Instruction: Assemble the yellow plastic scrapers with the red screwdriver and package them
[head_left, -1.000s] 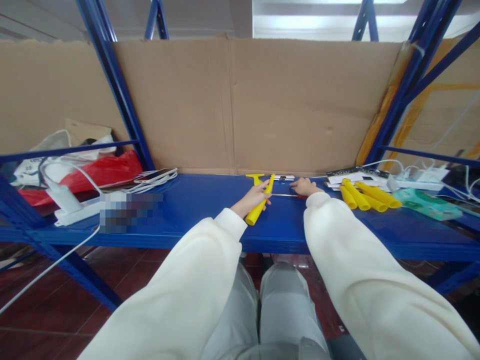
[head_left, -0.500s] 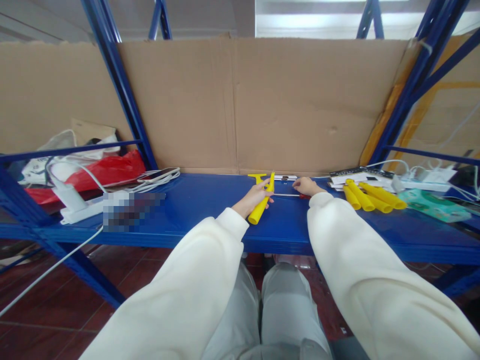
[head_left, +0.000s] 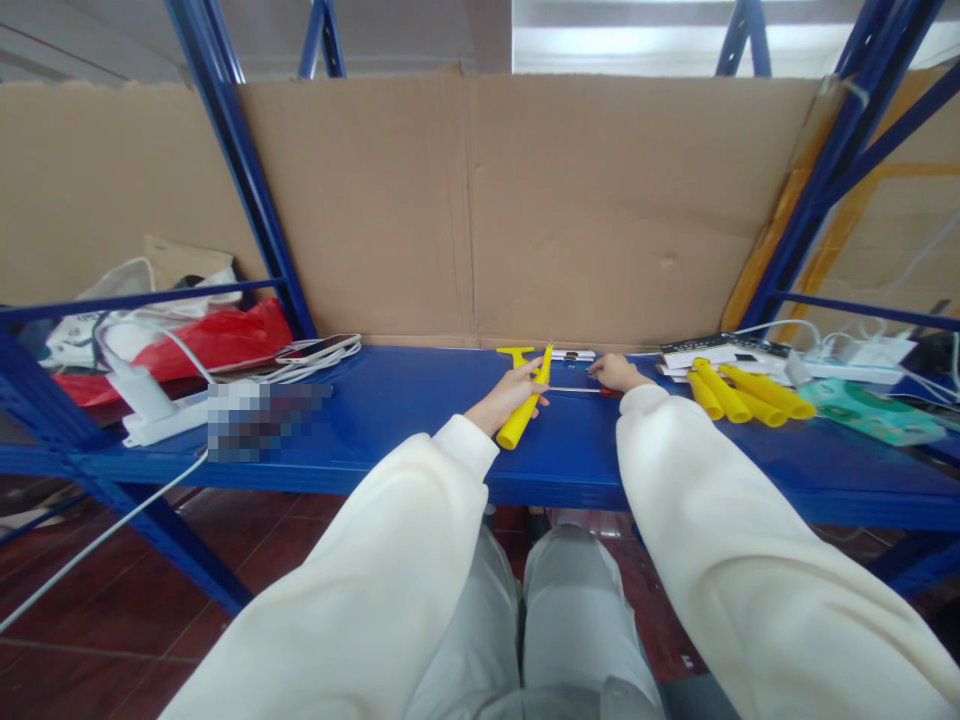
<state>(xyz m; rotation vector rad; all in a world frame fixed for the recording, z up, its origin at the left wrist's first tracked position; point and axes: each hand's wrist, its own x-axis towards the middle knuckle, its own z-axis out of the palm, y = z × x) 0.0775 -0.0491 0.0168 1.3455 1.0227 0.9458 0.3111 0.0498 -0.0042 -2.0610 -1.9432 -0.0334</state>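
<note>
A tapered yellow plastic handle (head_left: 517, 425) is gripped in my left hand (head_left: 508, 392), its wide end towards me and its narrow end pointing away. Just behind that hand lies a yellow T-shaped piece (head_left: 516, 352). My right hand (head_left: 619, 373) is closed in a pinch, fingertips together; whatever is between them is too small to make out. Beneath the right hand is a screwdriver (head_left: 574, 389), its thin metal shaft pointing left and its red handle partly hidden by the hand. A few tiny metal bits (head_left: 571, 366) lie beyond the shaft.
Several yellow handles (head_left: 761, 405) lie to the right beside white and black boxes (head_left: 724, 350) and a green packet (head_left: 870, 412). On the left are a power strip (head_left: 169, 415), a phone with cable (head_left: 319, 348) and a red bag (head_left: 217, 340). Cardboard (head_left: 525, 210) walls the back of the blue shelf (head_left: 405, 410).
My right hand has shifted very slightly, with its fingertips still pinched. The left hand keeps its hold on the yellow handle in nearly the same place.
</note>
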